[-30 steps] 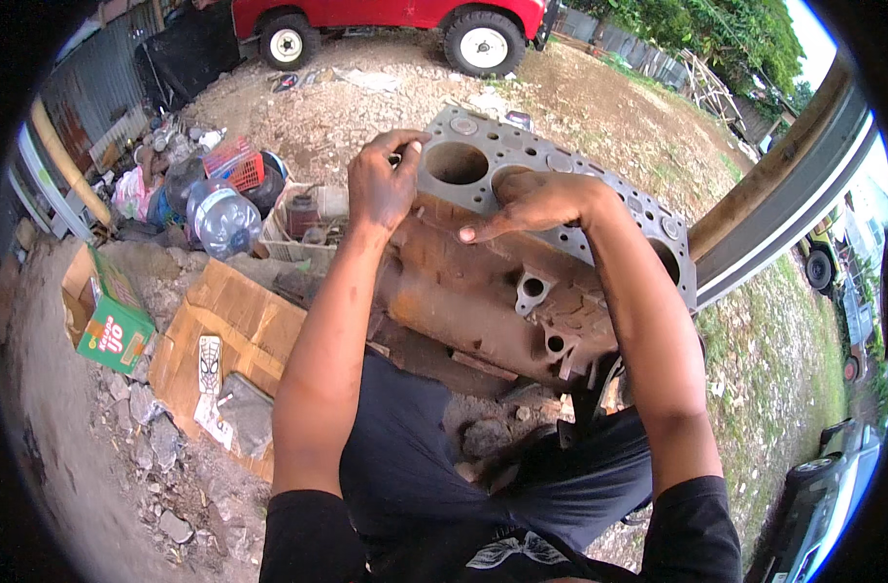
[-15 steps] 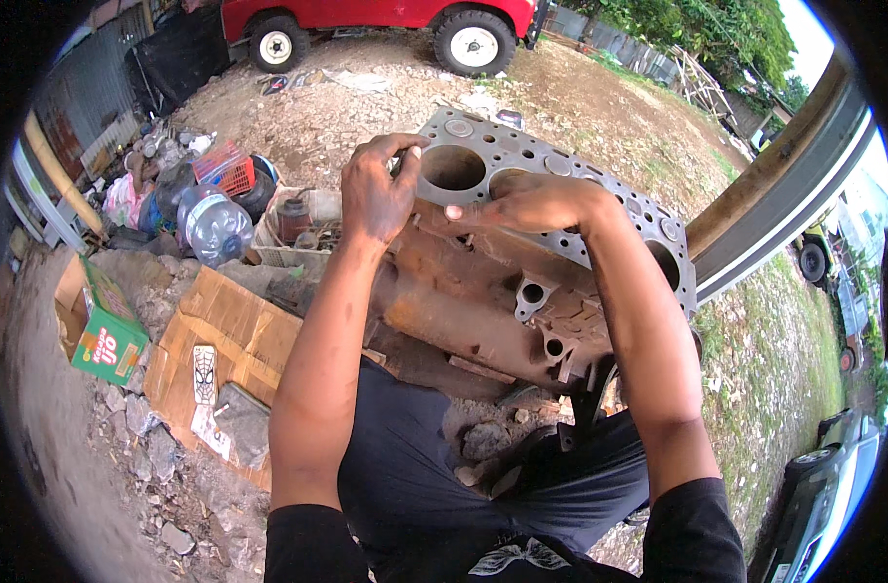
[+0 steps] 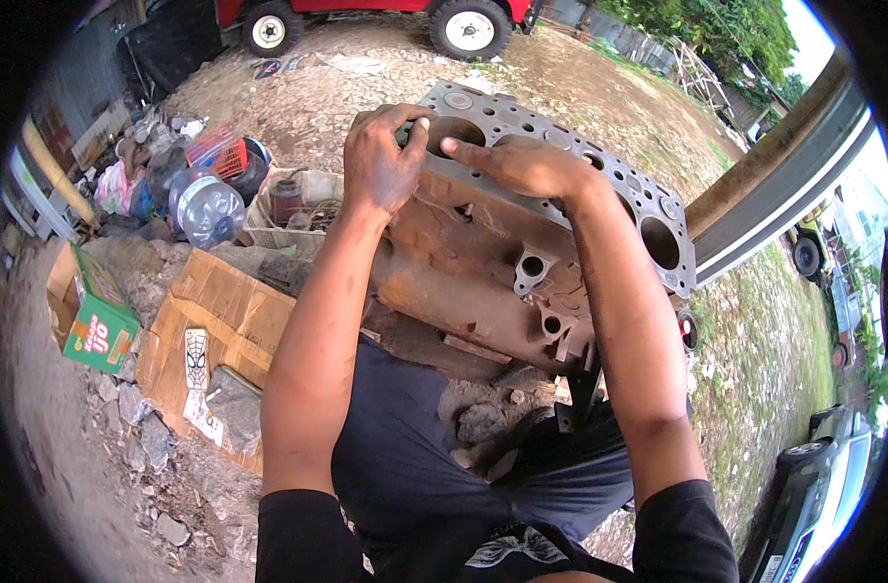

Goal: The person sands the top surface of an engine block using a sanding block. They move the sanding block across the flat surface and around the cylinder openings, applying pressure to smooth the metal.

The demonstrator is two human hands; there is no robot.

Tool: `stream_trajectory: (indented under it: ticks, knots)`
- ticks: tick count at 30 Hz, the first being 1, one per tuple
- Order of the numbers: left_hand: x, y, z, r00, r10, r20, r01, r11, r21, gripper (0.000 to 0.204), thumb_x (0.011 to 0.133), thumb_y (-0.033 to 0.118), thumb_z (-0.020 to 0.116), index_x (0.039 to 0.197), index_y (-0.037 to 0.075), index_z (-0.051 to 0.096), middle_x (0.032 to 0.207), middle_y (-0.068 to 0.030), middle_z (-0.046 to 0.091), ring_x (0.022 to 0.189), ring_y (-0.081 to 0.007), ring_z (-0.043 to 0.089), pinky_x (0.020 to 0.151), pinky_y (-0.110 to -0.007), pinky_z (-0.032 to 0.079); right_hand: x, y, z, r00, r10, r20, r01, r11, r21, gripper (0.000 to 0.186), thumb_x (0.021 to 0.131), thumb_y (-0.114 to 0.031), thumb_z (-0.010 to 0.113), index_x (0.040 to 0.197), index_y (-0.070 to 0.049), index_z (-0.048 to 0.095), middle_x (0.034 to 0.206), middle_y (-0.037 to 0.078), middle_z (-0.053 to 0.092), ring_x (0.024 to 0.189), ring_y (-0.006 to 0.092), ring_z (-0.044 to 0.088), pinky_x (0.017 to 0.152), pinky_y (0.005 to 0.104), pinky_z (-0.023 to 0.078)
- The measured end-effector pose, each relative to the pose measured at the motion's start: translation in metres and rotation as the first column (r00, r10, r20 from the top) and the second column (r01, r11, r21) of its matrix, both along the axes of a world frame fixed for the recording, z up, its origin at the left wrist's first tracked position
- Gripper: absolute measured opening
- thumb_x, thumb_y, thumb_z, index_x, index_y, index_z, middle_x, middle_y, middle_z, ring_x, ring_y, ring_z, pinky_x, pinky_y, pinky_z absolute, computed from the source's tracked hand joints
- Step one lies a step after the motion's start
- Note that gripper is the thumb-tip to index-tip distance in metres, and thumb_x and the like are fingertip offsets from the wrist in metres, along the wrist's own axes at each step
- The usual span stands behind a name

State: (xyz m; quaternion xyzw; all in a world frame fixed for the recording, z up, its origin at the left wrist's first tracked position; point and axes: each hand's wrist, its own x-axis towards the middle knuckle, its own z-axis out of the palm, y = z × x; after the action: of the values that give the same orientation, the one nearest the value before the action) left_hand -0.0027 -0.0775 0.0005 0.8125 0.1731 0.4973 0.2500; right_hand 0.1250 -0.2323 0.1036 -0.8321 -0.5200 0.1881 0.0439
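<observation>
A large engine block (image 3: 463, 282) stands before me, its machined grey top pierced with round bores and small holes, its near side rusty brown. My left hand (image 3: 384, 160) grips the block's left corner, fingers curled over the edge and thumb by the rim of the leftmost bore (image 3: 454, 131). Across the top lies my right hand (image 3: 536, 167), palm down over the bore beside it. The right thumb stretches out to the left, over the edge of the leftmost bore. The other right fingers are hidden behind the hand, so whether they touch anything is unclear.
A crate of metal parts (image 3: 293, 209), a clear plastic jug (image 3: 209, 209) and a red basket (image 3: 218, 153) sit left. Flattened cardboard (image 3: 225, 311) and a green box (image 3: 99, 316) lie nearer. A post (image 3: 774, 180) rises right; a red vehicle (image 3: 366, 8) stands behind.
My right hand has shifted slightly up and left, and its thumb now reaches over the leftmost bore. My left hand keeps its place on the corner. The view has tilted a little.
</observation>
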Motion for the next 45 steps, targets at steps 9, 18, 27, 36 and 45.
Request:
stream_trajectory:
  ticks: [9,18,27,36,45]
  knots:
    - [0.007,-0.009,0.008,0.997,-0.007,0.073,0.007,1.0,-0.003,0.019,0.101,0.018,0.07,0.11,0.006,0.082,0.112,-0.0173,0.08,0.11,-0.0387,0.073,0.1,-0.047,0.056,-0.003,-0.004,0.017,0.999,-0.04,0.022,0.041,0.998,-0.042,0.12,0.096,-0.098,0.02,0.146,0.001,0.067,0.149,0.032,0.064,0.146,0.0436,0.057,0.12,0.0529,0.044]
    - [0.005,-0.016,0.011,0.996,-0.044,0.082,0.042,0.999,0.027,0.024,0.104,0.023,0.069,0.115,0.006,0.082,0.115,-0.0166,0.08,0.112,-0.036,0.075,0.1,-0.044,0.056,0.002,-0.012,0.001,0.997,0.074,0.022,-0.076,0.994,0.073,0.105,0.103,-0.089,0.016,0.158,-0.01,0.058,0.156,0.026,0.059,0.146,0.0449,0.053,0.123,0.0529,0.041]
    - [-0.005,0.007,0.001,0.993,-0.036,0.11,0.042,0.998,-0.056,0.02,0.102,0.016,0.066,0.111,0.007,0.081,0.11,-0.0168,0.081,0.108,-0.038,0.076,0.099,-0.046,0.057,-0.001,-0.007,-0.003,0.998,0.015,0.068,-0.014,1.0,-0.013,0.11,0.101,-0.092,0.017,0.158,-0.006,0.056,0.157,0.03,0.057,0.147,0.0455,0.055,0.123,0.0534,0.042]
    - [-0.018,0.021,-0.006,0.999,0.006,0.049,-0.003,0.998,-0.067,0.026,0.105,0.022,0.066,0.117,0.005,0.081,0.115,-0.0153,0.081,0.11,-0.0316,0.077,0.099,-0.041,0.057,-0.009,-0.01,0.014,0.998,-0.05,0.043,0.05,0.999,0.004,0.121,0.095,-0.099,0.02,0.14,0.001,0.071,0.138,0.031,0.07,0.137,0.0434,0.063,0.119,0.0548,0.044]
    - [-0.015,0.017,-0.006,0.995,-0.032,0.09,0.034,0.999,-0.03,0.021,0.102,0.017,0.066,0.112,0.007,0.082,0.113,-0.0154,0.081,0.111,-0.0365,0.075,0.1,-0.045,0.057,-0.009,-0.015,0.012,1.0,-0.012,0.014,0.012,0.999,0.034,0.108,0.101,-0.092,0.017,0.156,-0.01,0.061,0.148,0.03,0.066,0.143,0.0466,0.059,0.122,0.0523,0.044]
